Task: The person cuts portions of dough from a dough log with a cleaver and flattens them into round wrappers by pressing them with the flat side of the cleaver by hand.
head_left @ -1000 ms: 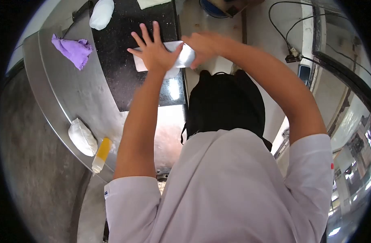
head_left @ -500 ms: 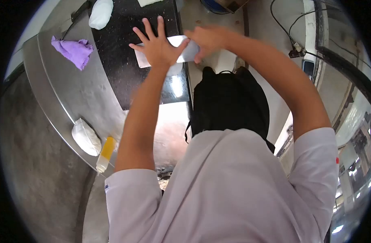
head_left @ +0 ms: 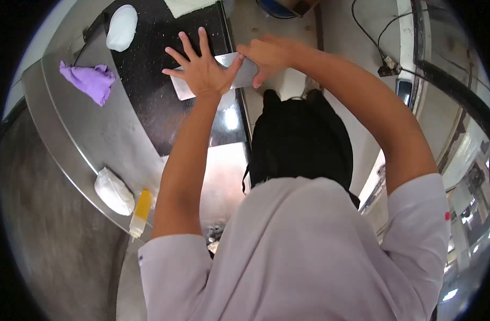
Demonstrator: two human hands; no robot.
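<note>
A cleaver (head_left: 244, 77) with a broad, rectangular, shiny metal blade lies flat on the black board (head_left: 148, 101), its right end reaching over the board's edge. My left hand (head_left: 205, 75) presses on top of the blade, fingers spread wide and palm down. My right hand (head_left: 267, 56) is closed around the cleaver's right end, thumb below and fingers above; any handle there is hidden. Whatever may lie beneath the blade is also hidden. Small pale specks dot the board.
Left of the board, a purple cloth (head_left: 89, 80) lies on the steel counter (head_left: 108, 136). A white bundle (head_left: 122, 28) rests on the board's far end. Nearer me are another white bundle (head_left: 114, 191) and a yellow-filled squeeze bottle (head_left: 141, 213). A black bag (head_left: 304, 139) hangs before me.
Both hands stay on the cleaver in nearly the same pose. The whole view has shifted slightly, so the counter items appear a little lower.
</note>
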